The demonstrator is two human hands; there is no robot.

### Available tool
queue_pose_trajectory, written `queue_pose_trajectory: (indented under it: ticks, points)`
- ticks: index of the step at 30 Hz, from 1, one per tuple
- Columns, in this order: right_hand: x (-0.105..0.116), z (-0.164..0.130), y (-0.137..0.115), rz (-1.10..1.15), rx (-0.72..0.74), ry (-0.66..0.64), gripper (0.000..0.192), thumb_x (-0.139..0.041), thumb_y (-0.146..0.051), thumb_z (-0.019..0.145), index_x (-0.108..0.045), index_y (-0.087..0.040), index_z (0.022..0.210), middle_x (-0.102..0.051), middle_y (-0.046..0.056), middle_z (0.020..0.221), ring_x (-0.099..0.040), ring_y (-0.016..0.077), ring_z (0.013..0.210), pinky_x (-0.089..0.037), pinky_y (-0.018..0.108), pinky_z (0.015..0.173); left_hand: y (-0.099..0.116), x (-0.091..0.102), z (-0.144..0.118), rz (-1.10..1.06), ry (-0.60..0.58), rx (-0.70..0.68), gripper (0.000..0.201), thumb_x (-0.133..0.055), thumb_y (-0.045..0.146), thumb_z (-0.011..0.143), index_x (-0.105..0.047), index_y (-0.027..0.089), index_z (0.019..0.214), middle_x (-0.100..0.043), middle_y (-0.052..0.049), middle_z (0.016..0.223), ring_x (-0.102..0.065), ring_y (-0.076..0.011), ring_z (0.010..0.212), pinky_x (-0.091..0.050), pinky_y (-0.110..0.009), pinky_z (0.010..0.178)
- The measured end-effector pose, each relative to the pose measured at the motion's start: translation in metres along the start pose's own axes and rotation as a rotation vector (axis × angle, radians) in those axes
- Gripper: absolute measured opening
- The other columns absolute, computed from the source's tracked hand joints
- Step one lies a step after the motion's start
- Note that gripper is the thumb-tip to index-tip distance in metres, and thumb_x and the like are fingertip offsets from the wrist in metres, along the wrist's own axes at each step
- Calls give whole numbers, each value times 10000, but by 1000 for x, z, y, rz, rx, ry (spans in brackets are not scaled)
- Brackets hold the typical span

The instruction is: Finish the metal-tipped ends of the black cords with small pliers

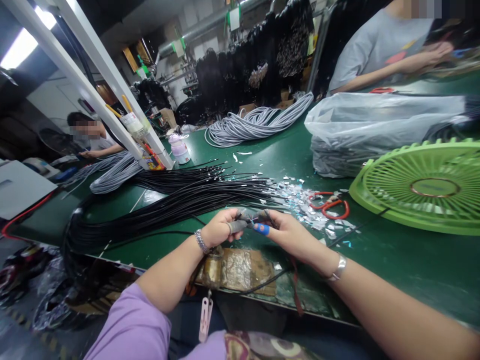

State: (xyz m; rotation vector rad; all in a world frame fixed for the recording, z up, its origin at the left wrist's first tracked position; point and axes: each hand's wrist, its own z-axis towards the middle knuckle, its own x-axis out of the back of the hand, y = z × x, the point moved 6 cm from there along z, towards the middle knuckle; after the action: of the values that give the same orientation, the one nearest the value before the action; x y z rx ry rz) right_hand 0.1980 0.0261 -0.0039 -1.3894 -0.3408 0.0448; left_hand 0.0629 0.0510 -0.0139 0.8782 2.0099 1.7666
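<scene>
Black cable end (250, 218) pinched between left hand (219, 229) and right hand (287, 232), fingers closed tight, apparently steadying it above the green bench (393, 255).

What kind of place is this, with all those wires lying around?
Most likely a factory bench where cables are put together by hand. Big bundles of black cables and grey cables lie on a long green table, with red-handled scissors among foil scraps and other workers alongside.

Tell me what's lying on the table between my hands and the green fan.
In the head view, red-handled scissors lie there among a scatter of silvery scraps, on the green table between the hands and the fan.
</scene>
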Motion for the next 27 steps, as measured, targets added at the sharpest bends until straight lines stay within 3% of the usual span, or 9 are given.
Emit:
queue_pose_trajectory:
  ticks: [4,7,18,23,27]
  points:
    - [-7,2,11,11,-25,18,372,-659,-525,684,-615,-179,813,-667,43,763,-605,203,722,-506,342,677,0,-3,0,56,-33,-19,391,-650,517,714,-533,144,739,-532,41,505,-391,-38,346,-270,-171,356]
    - [-7,4,16,-107,-9,77,301,-623,-471,704,-600,-182,782,-656,50,757,-583,204,701,-496,349,650,2,-5,0,83,-56,-49,367,-654,487,723,-534,141,730,-576,15,554,-430,-46,365,-289,-174,364]
    - [-2,0,9,-210,101,104,223,-600,-410,757,-614,-191,799,-648,15,714,-549,163,627,-452,283,589,2,-3,3,-89,-44,-18,393,-698,466,676,-546,130,812,-594,23,540,-425,-43,341,-274,-169,359]
    - [-3,0,6,-66,107,91,285,-584,-474,787,-633,-194,799,-645,23,717,-551,171,653,-450,295,623,1,-2,2,-108,-40,-21,390,-705,470,674,-555,132,797,-592,26,529,-412,-39,334,-258,-169,358]
    - [-5,-2,12,172,-84,33,339,-604,-526,773,-598,-189,737,-472,-43,522,-371,98,461,-301,242,453,0,-2,2,-96,-72,-34,344,-699,432,695,-583,123,791,-595,23,529,-406,-34,337,-263,-170,366]
